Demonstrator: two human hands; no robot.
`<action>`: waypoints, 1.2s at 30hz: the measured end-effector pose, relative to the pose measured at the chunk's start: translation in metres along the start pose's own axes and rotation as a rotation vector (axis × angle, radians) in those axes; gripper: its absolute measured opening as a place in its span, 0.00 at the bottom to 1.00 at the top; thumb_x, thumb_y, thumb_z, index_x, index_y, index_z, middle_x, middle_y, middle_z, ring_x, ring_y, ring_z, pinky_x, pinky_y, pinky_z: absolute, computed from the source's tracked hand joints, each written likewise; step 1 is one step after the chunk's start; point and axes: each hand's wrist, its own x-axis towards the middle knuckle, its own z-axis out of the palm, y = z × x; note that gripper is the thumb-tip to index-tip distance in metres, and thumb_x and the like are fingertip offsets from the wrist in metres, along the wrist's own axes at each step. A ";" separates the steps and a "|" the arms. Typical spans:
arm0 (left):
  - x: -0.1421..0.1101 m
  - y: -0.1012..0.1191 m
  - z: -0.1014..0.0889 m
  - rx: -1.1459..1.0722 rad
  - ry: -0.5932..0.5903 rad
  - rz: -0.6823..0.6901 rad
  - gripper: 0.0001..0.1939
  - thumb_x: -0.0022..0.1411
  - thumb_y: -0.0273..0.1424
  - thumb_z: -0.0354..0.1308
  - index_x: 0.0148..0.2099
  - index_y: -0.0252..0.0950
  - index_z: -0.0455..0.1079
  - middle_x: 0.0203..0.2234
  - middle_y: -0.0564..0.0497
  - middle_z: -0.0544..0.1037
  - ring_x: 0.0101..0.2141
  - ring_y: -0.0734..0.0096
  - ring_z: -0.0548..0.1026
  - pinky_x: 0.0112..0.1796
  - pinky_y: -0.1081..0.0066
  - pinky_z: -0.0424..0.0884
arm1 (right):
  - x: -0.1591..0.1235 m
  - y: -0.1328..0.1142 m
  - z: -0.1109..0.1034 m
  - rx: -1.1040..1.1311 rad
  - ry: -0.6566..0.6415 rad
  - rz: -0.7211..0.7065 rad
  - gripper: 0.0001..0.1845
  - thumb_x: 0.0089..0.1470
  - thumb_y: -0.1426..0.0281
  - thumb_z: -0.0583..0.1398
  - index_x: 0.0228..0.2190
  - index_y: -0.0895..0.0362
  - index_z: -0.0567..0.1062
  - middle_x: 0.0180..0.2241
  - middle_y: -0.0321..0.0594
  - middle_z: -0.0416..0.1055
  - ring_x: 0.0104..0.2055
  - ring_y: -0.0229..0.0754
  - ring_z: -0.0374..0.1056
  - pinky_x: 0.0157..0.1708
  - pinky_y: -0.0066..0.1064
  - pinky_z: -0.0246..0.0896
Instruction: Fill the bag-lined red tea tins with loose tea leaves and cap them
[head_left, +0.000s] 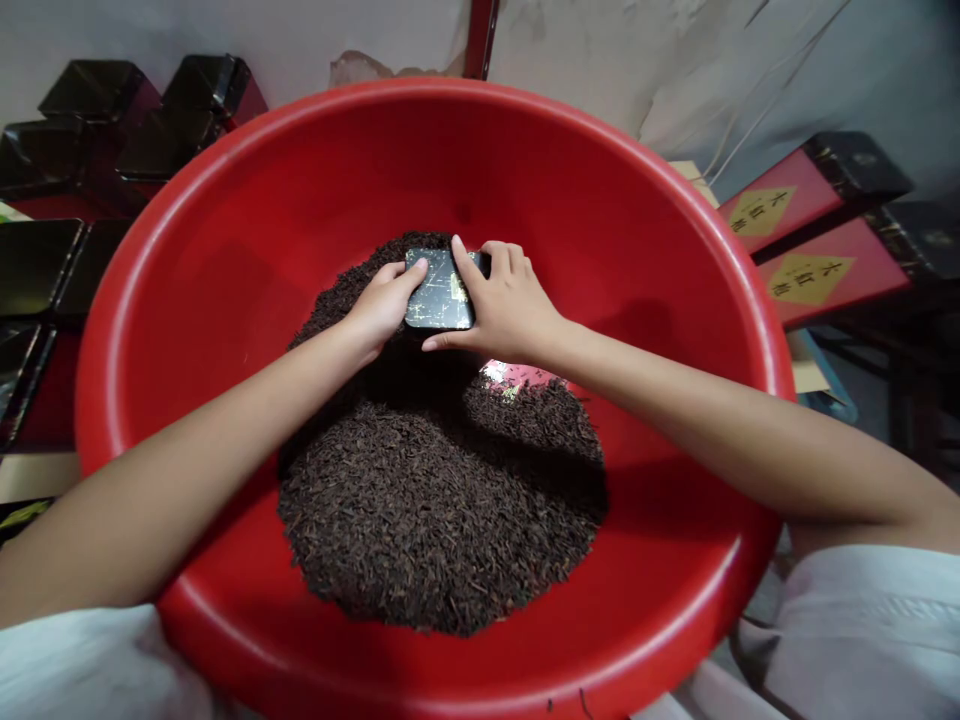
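Observation:
A big red plastic basin (637, 220) holds a heap of dark loose tea leaves (427, 510). Near the far side of the heap a small black tin (437, 295) with gold marks lies pressed into the leaves. My left hand (382, 305) grips its left edge, thumb on top. My right hand (506, 305) wraps the tin's right side, fingers curled over the top edge. Both hands are closed on the tin.
Black tin lids or boxes (97, 120) are stacked at the back left. Red boxes with yellow labels (810, 250) lie at the right. A pale wall stands behind the basin. My white-clothed knees (862, 620) sit under the basin's near rim.

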 end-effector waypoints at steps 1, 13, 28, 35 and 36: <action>-0.002 -0.001 0.002 0.021 0.034 -0.003 0.15 0.63 0.38 0.51 0.45 0.32 0.67 0.41 0.42 0.76 0.43 0.59 0.74 0.48 0.61 0.70 | 0.001 0.000 0.000 -0.009 -0.008 -0.021 0.67 0.35 0.34 0.56 0.63 0.65 0.45 0.59 0.64 0.49 0.61 0.74 0.44 0.58 0.67 0.33; -0.008 0.008 0.000 0.655 -0.119 0.572 0.32 0.58 0.48 0.56 0.61 0.40 0.58 0.63 0.43 0.55 0.64 0.47 0.46 0.62 0.48 0.39 | -0.006 0.012 0.010 0.413 0.215 0.112 0.41 0.56 0.43 0.39 0.58 0.57 0.58 0.59 0.50 0.57 0.62 0.51 0.54 0.60 0.47 0.50; -0.015 -0.010 0.010 -0.041 0.003 -0.041 0.27 0.62 0.39 0.51 0.60 0.36 0.53 0.53 0.42 0.69 0.51 0.59 0.71 0.52 0.62 0.68 | -0.010 0.022 0.019 1.044 0.080 0.358 0.31 0.53 0.48 0.49 0.48 0.58 0.60 0.54 0.53 0.65 0.54 0.50 0.64 0.53 0.43 0.63; -0.033 0.001 0.010 0.227 0.139 0.049 0.26 0.62 0.44 0.54 0.55 0.30 0.62 0.51 0.38 0.71 0.53 0.52 0.68 0.56 0.56 0.60 | -0.018 0.004 0.002 0.994 0.199 0.444 0.34 0.39 0.52 0.65 0.43 0.58 0.63 0.47 0.48 0.69 0.50 0.49 0.66 0.52 0.44 0.61; -0.032 0.002 0.008 0.208 0.135 0.046 0.26 0.62 0.44 0.55 0.54 0.30 0.63 0.51 0.38 0.71 0.53 0.51 0.68 0.55 0.56 0.60 | -0.017 0.004 0.000 0.984 0.193 0.454 0.34 0.38 0.53 0.66 0.43 0.58 0.63 0.47 0.48 0.69 0.50 0.50 0.66 0.52 0.44 0.61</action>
